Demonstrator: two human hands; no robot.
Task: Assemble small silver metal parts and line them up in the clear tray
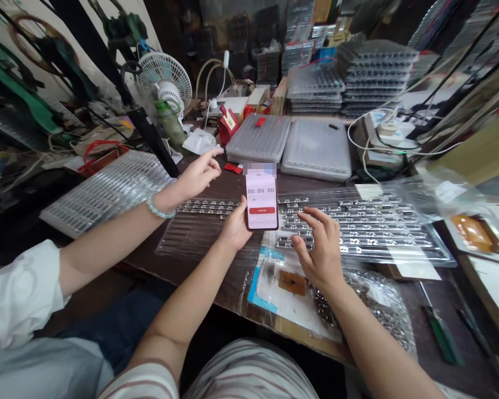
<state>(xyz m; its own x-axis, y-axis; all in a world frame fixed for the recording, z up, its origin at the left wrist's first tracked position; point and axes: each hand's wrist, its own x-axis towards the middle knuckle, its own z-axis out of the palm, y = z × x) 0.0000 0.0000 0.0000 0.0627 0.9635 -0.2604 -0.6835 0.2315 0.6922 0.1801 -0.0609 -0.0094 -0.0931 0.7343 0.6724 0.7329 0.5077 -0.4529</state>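
Observation:
My left hand [235, 226] is wrapped round the lower left side of a smartphone [261, 219], held upright over the bench. Its lit screen shows a row of zeros like a timer and a red button. To the right of the phone, my right hand [322, 246] hovers with fingers apart and holds nothing. Beneath both hands lies a clear ribbed plastic tray [183, 238] with rows of small shiny metal parts [370, 233]. Below my right hand are a small brown block [292, 282] on a white sheet edged with blue tape and a plastic bag of metal parts [382, 302].
A co-worker's hand [197, 177] with a bead bracelet reaches in from the left, pointing near the phone. Behind are closed plastic cases [316, 149], stacked trays [378, 72] and a white fan [166, 83]. A green-handled screwdriver [443, 335] lies at right. Cables [366, 147] hang nearby.

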